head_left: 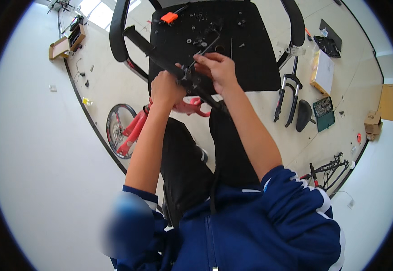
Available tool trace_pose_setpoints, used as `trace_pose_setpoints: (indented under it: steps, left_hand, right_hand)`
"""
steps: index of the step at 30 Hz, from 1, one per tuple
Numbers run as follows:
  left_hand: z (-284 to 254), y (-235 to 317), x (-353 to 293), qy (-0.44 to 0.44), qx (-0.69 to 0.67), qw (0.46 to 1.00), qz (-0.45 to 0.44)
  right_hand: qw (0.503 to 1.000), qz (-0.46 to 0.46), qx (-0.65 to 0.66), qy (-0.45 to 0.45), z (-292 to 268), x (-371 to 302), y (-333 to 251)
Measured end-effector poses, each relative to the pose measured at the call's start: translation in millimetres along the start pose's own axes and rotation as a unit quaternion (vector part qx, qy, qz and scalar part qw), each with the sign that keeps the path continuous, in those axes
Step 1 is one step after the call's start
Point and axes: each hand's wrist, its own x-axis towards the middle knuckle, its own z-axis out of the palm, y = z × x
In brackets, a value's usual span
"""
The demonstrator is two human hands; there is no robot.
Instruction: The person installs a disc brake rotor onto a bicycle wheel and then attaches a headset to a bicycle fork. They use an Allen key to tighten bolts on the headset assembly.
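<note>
Hex key [212,44] in right hand [220,71]

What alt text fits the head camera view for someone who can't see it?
A person's right hand holds an L-shaped key near a black handlebar, with the left hand beside its clamp, by a black chair seat strewn with small hardware. A bicycle fork and saddle lie on the pale floor.

On the floor [291,147], an open cardboard box [60,48] lies at 10 o'clock, a white box [324,73] at 2, a black saddle [303,116] and open green case [325,120] at 3, brown boxes [372,122] farther out, and a bike frame [332,168] between 3 and 4
</note>
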Motion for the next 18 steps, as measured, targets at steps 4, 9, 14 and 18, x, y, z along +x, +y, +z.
trace_pose_setpoints:
  steps: [4, 9, 14, 18]
  left_hand:
    - [6.4, -6.7, 8.9, 0.025, -0.004, 1.000, 0.002]
    - [10.7, -11.3, 0.4, 0.013, 0.003, 1.000, -0.005]
    - [-1.8, -0.4, 7.1, -0.011, 0.017, 1.000, -0.022]
    - [2.9, -6.2, 10.9, 0.013, 0.012, 1.000, -0.005]
  right_hand:
    - [0.996, -0.014, 0.085, -0.010, 0.9, 2.0, 7.6]
    - [0.997, -0.051, 0.060, -0.011, 4.5, -5.0, 14.3]
    - [0.986, -0.135, -0.089, 0.041, 13.5, -3.6, 7.9]
    - [0.993, -0.114, -0.021, -0.015, 11.2, 4.2, 6.8]
